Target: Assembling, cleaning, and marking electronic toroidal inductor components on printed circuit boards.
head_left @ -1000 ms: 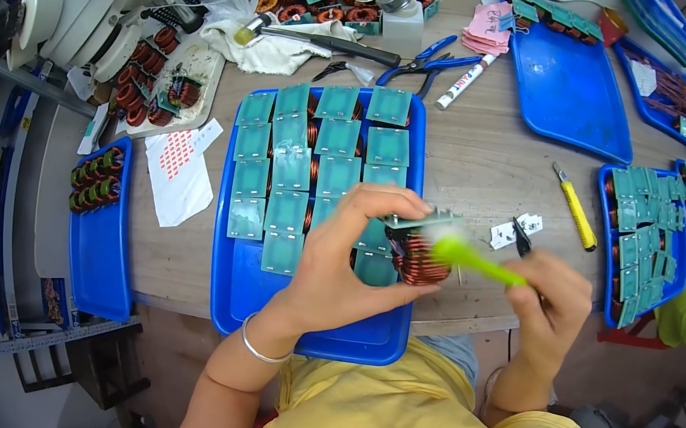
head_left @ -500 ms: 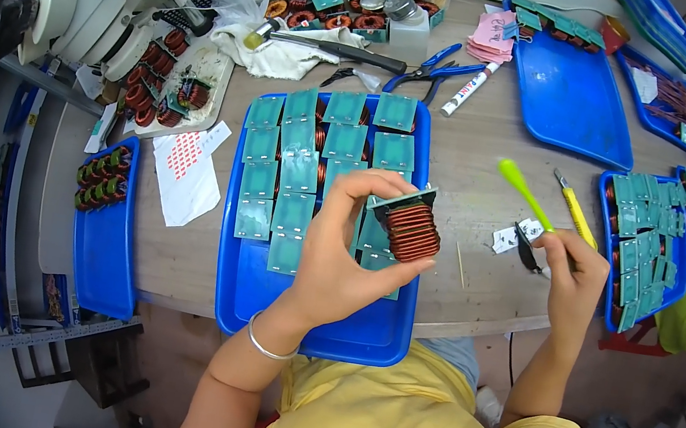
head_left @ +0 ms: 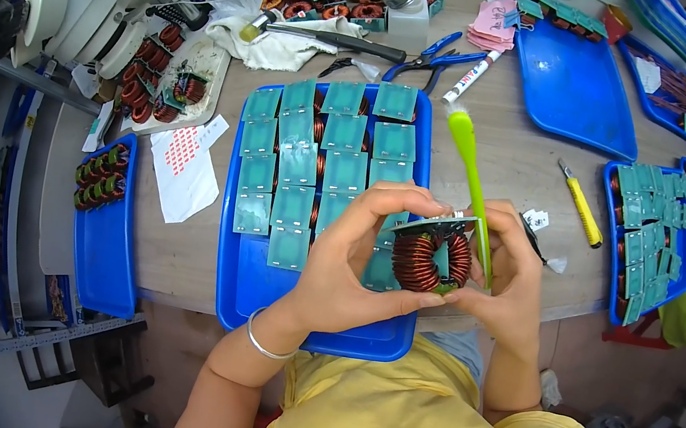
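My left hand (head_left: 337, 277) grips a toroidal coil (head_left: 417, 261) of copper wire mounted under a small green circuit board, its thumb below and fingers on top. The coil's ring faces me, with the board tilted along its upper side. My right hand (head_left: 515, 288) has a bright green brush (head_left: 468, 162) between its fingers, pale bristles pointing up and away. Its thumb meets the coil's lower edge beside the left thumb. Beneath both hands lies a blue tray (head_left: 254, 312) with rows of similar board-topped coils (head_left: 286, 247).
A yellow utility knife (head_left: 579, 204) lies to the right, past a small black tool (head_left: 531, 236). Further blue trays (head_left: 575, 99) stand right and left. Pliers (head_left: 432, 64), a hammer (head_left: 336, 39) and a paint marker (head_left: 471, 79) lie behind. A microscope (head_left: 91, 9) is at far left.
My right hand has come left with the brush and now meets the coil. My left hand has turned the coil so its ring faces me.
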The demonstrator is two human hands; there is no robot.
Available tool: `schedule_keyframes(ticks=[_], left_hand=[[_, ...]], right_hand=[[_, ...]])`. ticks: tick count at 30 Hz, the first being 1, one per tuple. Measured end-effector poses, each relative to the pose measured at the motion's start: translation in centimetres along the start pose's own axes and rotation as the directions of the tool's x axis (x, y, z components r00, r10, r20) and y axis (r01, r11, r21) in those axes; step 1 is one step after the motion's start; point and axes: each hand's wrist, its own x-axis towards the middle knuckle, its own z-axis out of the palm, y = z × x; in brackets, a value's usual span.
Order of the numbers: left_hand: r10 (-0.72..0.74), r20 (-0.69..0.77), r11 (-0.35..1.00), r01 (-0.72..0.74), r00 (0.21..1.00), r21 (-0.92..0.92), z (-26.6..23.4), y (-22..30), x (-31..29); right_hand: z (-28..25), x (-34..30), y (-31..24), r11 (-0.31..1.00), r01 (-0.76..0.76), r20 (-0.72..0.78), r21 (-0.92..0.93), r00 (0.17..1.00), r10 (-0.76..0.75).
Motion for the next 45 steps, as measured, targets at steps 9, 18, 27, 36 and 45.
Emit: schedule_keyframes(ticks=[9, 18, 27, 36, 45], left_hand=[[0.077, 0.041, 0.995, -0.079, 0.996, 0.055, -0.5, 0.0, 0.2], [0.049, 0.01, 0.991, -0.05, 0.999, 0.128, -1.0, -0.2, 0.5], [-0.092, -0.043, 0.992, 0.096, 0.995, 0.086, -1.1, -0.4, 0.8], [-0.121, -0.027, 0.989, 0.123, 0.992, 0.08, -0.6, -0.3, 0.6], [-0.347, -0.011, 0.927, 0.341, 0.938, -0.156, 0.0, -0.1, 0.3]], right_hand=[[-0.1, 0.5, -0.6, 0.989, 0.144, 0.046, -0.02, 0.989, -0.143], [-0.2, 1.2, -0.5, 0.982, 0.177, 0.016, -0.06, 0.984, -0.177], [-0.7, 2.0, 0.6, 0.99, 0.132, 0.011, -0.049, 0.991, -0.131], [-1.0, 2.1, 0.3, 0.973, 0.183, 0.01, -0.143, 0.983, -0.184], [-0.5, 1.3, -0.7, 0.907, 0.22, -0.036, -0.358, 0.968, -0.249]])
